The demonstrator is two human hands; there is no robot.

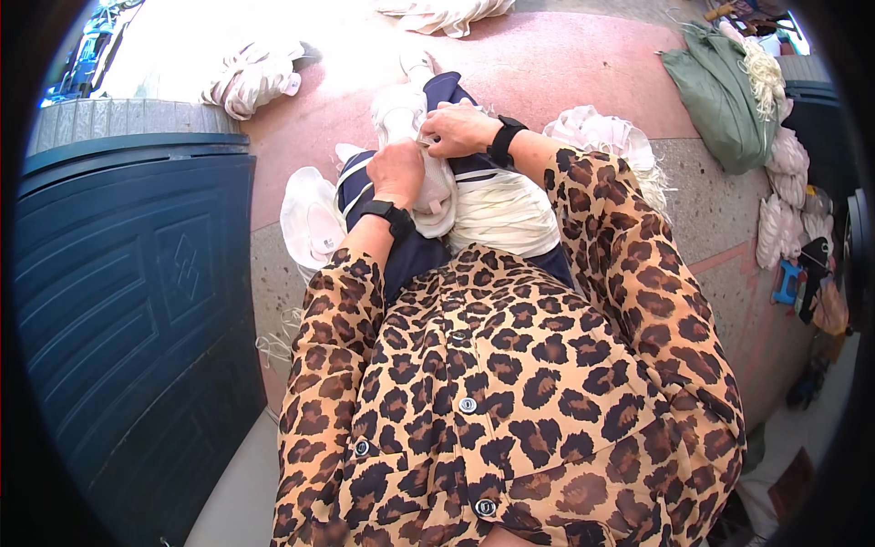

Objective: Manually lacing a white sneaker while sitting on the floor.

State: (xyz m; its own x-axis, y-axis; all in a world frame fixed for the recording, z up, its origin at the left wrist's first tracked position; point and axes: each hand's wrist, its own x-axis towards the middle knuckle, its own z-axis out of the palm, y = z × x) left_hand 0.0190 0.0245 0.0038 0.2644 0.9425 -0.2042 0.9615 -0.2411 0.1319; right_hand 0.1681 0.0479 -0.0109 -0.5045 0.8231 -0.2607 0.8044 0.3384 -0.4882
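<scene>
My left hand (397,173) is closed around a white cloth piece (436,211), shaped like a shoe upper, above my lap. My right hand (458,129) meets it from the right, thumb and fingers pinched at the same piece's edge. What lies exactly between the fingertips is too small to make out. Across my dark-blue trouser leg rests a bundle of cream strips (507,215). Another white shoe-shaped piece with a pale pink inside (321,224) hangs beside my left leg. More white cloth (394,114) lies just beyond my hands.
Blue panelled doors (137,264) stand close on my left. White cloth bundles lie on the floor at the far left (255,77) and right of my knees (602,135). A green sack (725,96) stands at the far right, near pinkish bundles (786,205) and a blue object (787,283).
</scene>
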